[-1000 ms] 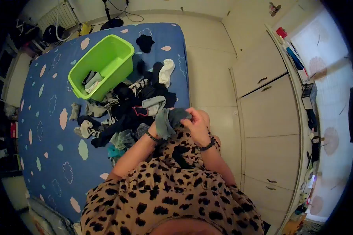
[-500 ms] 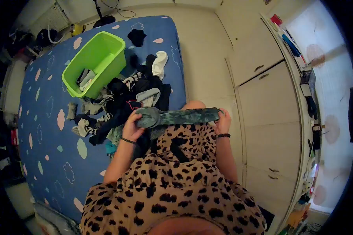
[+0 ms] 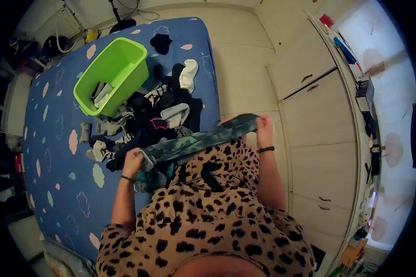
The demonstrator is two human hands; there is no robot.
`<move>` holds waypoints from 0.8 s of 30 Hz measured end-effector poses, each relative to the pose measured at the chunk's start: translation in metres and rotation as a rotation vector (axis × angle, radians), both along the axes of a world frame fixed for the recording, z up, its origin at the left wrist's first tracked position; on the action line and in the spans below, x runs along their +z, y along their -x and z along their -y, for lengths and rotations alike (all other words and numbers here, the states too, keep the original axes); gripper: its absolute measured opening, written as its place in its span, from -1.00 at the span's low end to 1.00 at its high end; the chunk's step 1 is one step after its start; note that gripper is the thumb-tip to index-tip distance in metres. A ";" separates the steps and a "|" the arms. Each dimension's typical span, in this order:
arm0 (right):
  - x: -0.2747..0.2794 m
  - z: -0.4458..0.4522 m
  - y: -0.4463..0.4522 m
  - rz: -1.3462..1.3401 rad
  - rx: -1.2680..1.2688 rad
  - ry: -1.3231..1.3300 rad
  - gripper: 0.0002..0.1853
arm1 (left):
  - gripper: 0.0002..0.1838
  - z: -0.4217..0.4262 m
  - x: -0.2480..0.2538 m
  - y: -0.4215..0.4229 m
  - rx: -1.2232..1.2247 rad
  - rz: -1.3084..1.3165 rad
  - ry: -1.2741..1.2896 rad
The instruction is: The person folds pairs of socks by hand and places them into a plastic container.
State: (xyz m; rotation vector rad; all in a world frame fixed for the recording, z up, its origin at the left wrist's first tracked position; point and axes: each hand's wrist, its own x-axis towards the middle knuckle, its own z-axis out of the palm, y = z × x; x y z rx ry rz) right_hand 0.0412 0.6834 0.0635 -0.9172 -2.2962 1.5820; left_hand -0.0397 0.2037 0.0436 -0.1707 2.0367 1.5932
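Observation:
A long green tie-dye sock [image 3: 198, 143] is stretched between my two hands, slanting up to the right over my lap. My left hand [image 3: 133, 162] is closed on its pale grey end. At the other end, my right hand [image 3: 263, 129] pinches the dark green fabric. Below the stretch, more green tie-dye fabric [image 3: 150, 181] lies by my left wrist; whether it is a separate piece I cannot tell. Beyond my left hand spreads a pile of mostly dark socks [image 3: 141, 108], with a grey sock [image 3: 175, 114] and a white sock [image 3: 188, 75] on it.
A green plastic tub [image 3: 136, 69] stands on the blue patterned bed [image 3: 55, 152], with a few folded socks [image 3: 101, 94] inside. A black sock bundle [image 3: 161, 44] lies behind it. Pale cabinets [image 3: 319, 124] line the right side, across a strip of tiled floor.
My left hand has moved down and left, and my right hand slightly up. The sock, bunched at its left end before, is now drawn out longer and slanted.

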 end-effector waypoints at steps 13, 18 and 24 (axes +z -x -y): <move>0.044 0.120 0.026 -0.094 0.816 -0.814 -0.55 | -0.77 -0.002 0.080 -0.006 -0.194 0.250 -0.720; 0.026 0.117 0.026 0.092 0.889 -0.895 -0.51 | -0.81 0.076 0.051 -0.013 -0.184 0.252 -0.511; 0.027 0.121 0.028 0.136 0.859 -0.891 -0.55 | -0.84 0.084 0.031 -0.023 0.303 -0.288 0.445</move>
